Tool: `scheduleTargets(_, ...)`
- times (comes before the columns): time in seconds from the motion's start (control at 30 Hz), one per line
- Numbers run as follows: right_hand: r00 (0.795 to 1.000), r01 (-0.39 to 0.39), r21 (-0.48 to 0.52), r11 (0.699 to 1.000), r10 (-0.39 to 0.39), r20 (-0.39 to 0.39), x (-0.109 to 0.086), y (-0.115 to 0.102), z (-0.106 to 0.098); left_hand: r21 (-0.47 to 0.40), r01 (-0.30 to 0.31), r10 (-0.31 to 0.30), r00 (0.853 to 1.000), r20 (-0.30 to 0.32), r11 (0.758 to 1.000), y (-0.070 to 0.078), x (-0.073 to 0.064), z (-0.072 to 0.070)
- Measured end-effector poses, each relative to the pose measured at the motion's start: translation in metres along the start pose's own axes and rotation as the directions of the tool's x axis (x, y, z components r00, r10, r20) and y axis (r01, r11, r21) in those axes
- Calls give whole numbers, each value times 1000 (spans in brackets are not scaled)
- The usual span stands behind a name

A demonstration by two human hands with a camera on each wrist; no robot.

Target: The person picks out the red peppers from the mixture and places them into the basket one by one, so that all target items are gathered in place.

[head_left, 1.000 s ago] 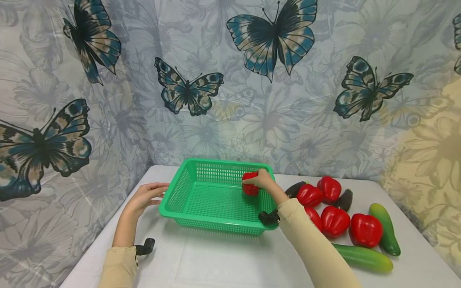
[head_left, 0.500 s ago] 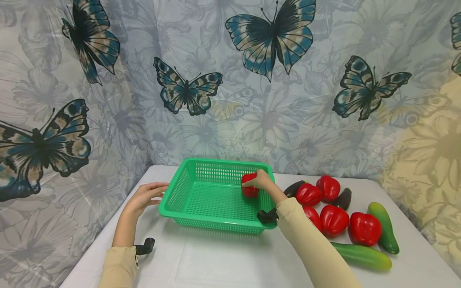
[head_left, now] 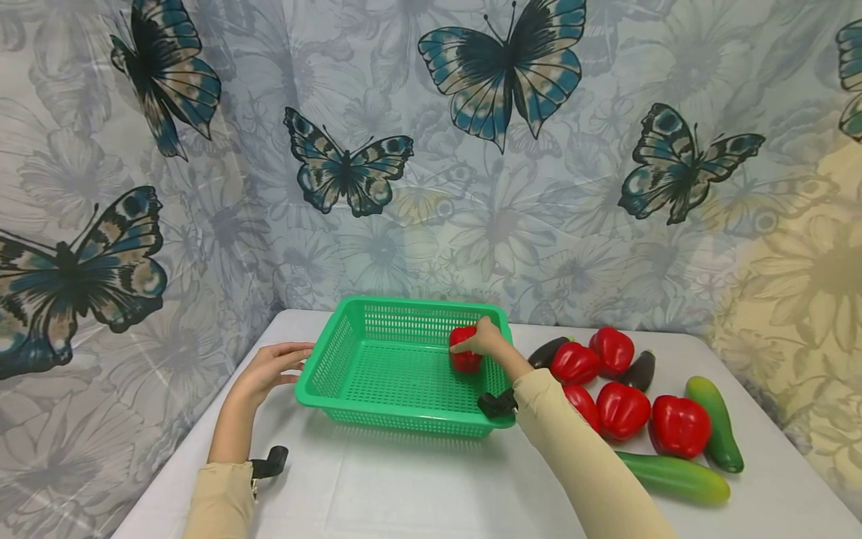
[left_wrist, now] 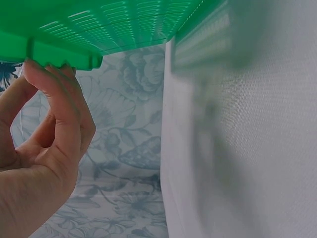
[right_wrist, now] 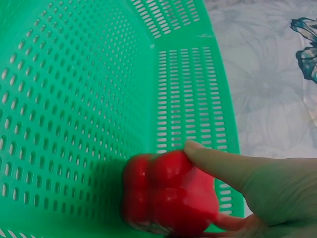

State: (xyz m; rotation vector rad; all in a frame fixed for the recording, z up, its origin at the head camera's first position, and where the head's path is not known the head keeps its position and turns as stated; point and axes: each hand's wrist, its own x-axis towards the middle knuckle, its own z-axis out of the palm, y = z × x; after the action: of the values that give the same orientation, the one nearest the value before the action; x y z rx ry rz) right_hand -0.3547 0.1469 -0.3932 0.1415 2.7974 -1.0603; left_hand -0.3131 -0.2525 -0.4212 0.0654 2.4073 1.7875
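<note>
A green perforated plastic basket [head_left: 393,374] stands on the white table. Inside its right end, my right hand [head_left: 488,340] grips a red bell pepper [head_left: 465,361], thumb on top, as the right wrist view also shows with the bell pepper [right_wrist: 166,196] low near the side wall. Part of that grip lies out of sight behind the pepper. At the basket's left end, my left hand [head_left: 272,368] has loosely bent fingers touching the rim. In the left wrist view, these fingertips [left_wrist: 37,72] meet the rim's edge from below.
Right of the basket lie several red bell peppers [head_left: 623,410], a dark eggplant [head_left: 638,370], another eggplant [head_left: 548,353] and two green cucumbers, one upright in view [head_left: 717,423] and one near the front [head_left: 673,477]. A butterfly-patterned cloth [head_left: 471,239] hangs behind the table.
The right hand has lowered slightly with the bell pepper inside the basket. The left hand keeps its place at the rim. The whole head view has shifted a little.
</note>
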Motion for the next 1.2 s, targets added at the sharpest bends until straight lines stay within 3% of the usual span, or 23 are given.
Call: scheduleTargets(1.2, 996, -33, -97, 995, 41, 80, 4, 1, 5, -14, 1, -1, 1000, -4, 1000, -1, 0, 0)
